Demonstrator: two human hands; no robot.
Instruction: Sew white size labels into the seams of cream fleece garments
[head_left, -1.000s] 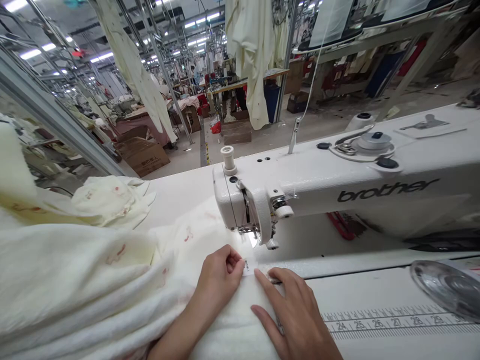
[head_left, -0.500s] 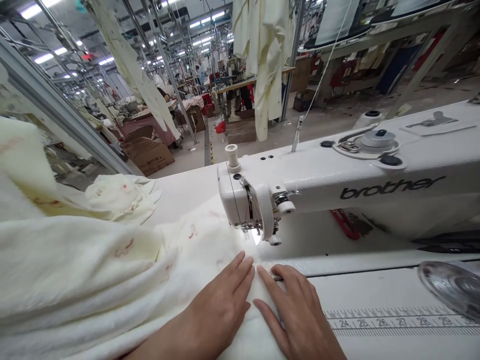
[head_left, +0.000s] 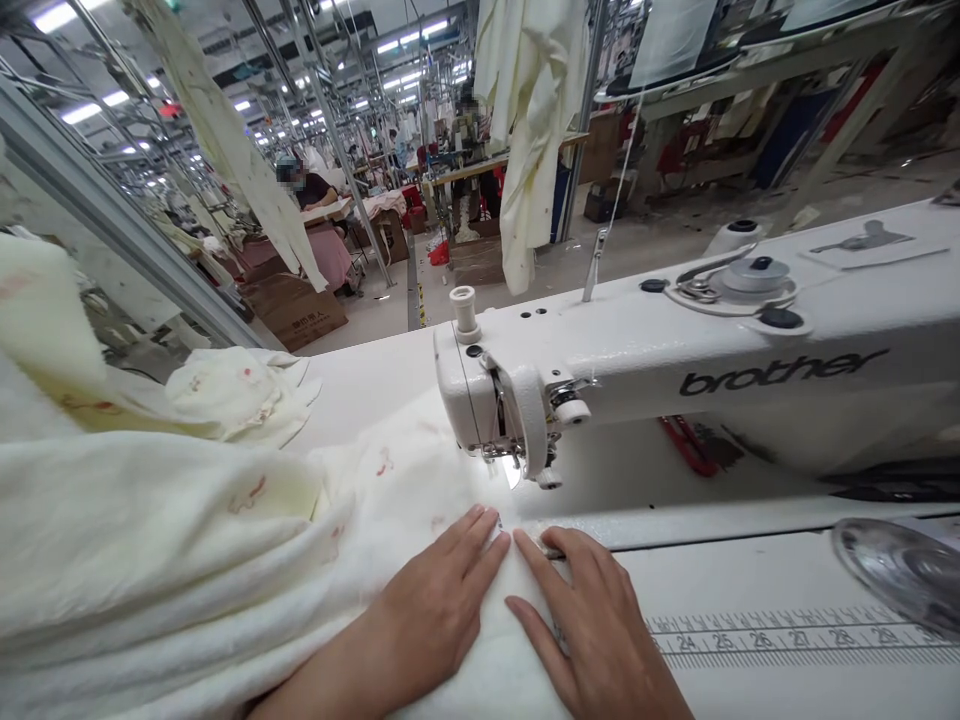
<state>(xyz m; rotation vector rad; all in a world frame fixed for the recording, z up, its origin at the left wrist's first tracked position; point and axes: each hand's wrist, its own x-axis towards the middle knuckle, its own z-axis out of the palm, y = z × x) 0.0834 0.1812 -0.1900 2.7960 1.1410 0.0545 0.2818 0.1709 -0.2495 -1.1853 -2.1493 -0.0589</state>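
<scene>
Near bench front edge: our left hand (head_left: 442, 610) and right hand (head_left: 592, 630) lie flat on cream fabric (head_left: 187, 560), fingers stretched, close together, gripping nothing. Fingertips nearly meet just before presser foot (head_left: 512, 468). Measuring tape (head_left: 787, 635) along front edge, right. Fabric heaps over bench's left side. Beyond: sewing machine (head_left: 675, 370); small fabric pile (head_left: 240, 395) far left.

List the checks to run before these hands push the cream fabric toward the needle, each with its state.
1. Left hand flat on the cream fabric: ok.
2. Right hand flat at the fabric's edge beside it: ok.
3. Fingertips apart from the presser foot: ok, though close.
4. Fabric edge seated under the foot: cannot tell, lamp glare.
5. Brother sewing machine threaded through: cannot tell.
</scene>
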